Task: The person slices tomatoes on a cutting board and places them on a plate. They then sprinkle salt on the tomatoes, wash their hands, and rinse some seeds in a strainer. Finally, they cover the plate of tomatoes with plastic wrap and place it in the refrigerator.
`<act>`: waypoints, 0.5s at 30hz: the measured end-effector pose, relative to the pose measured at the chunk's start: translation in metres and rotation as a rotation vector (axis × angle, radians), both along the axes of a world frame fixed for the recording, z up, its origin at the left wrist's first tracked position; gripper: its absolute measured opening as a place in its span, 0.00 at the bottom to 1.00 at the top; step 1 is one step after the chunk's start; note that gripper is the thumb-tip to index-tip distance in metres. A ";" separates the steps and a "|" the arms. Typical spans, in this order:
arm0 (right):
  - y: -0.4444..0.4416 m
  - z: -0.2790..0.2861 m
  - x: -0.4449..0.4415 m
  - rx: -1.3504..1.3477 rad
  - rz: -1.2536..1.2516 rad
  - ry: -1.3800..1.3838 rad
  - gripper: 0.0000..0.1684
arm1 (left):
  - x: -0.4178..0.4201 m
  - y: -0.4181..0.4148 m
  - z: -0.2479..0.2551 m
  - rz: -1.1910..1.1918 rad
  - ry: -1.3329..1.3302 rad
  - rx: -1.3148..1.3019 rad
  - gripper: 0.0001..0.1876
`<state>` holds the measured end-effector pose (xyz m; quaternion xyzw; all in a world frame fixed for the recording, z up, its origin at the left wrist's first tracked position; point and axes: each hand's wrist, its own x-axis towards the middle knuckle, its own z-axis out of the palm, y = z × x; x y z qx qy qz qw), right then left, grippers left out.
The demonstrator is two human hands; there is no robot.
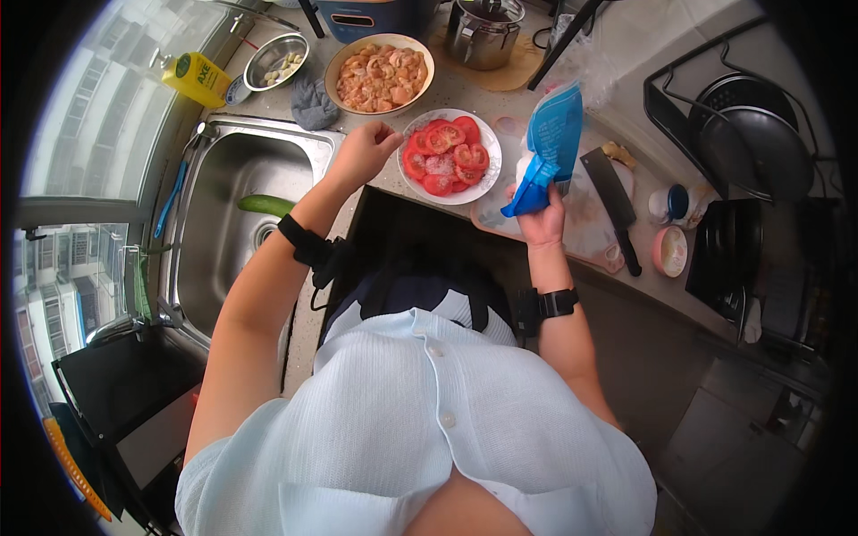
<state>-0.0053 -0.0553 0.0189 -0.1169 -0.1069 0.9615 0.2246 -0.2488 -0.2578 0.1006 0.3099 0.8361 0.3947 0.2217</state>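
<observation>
My right hand (544,224) grips a blue plastic pouch (555,130) with its top folded over, above the cutting board (576,221). Left of it, a white plate (493,175) holds sliced tomatoes (446,139). White grains lie heaped on the middle slices. Beside the plate's left rim, my left hand (365,153) hovers with its fingers curled in. Nothing shows between those fingers, though their inner side is partly hidden. A cleaver (610,191) rests on the board's right part, its black handle past the edge, near a piece of ginger (620,154).
A bowl of raw meat pieces (381,77) sits behind the plate. A cucumber (265,205) lies in the steel sink (224,157). Along the back are a steel bowl of garlic cloves (285,70), a grey cloth (314,104) and a lidded pot (484,40). A pink bowl (670,251) stands right.
</observation>
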 end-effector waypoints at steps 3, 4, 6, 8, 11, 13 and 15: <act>-0.011 0.017 -0.005 -0.140 0.021 0.142 0.20 | 0.012 0.015 0.024 -0.076 0.046 0.101 0.12; -0.011 0.021 -0.003 -0.101 0.038 0.137 0.23 | 0.013 0.020 0.025 -0.088 0.043 0.132 0.11; -0.008 0.026 -0.009 -0.145 0.047 0.149 0.25 | 0.009 0.034 0.029 -0.100 -0.058 0.166 0.09; -0.003 0.028 -0.013 -0.147 0.053 0.144 0.24 | 0.009 0.047 0.033 -0.088 -0.246 0.219 0.07; -0.005 0.040 -0.008 -0.063 0.119 0.106 0.22 | 0.010 0.047 0.033 -0.046 -0.403 0.307 0.06; -0.006 0.051 0.008 -0.046 0.203 0.107 0.17 | 0.008 0.033 0.027 0.030 -0.425 0.350 0.06; -0.006 0.064 0.021 -0.166 0.220 0.209 0.20 | 0.009 0.015 0.024 0.158 -0.399 0.336 0.08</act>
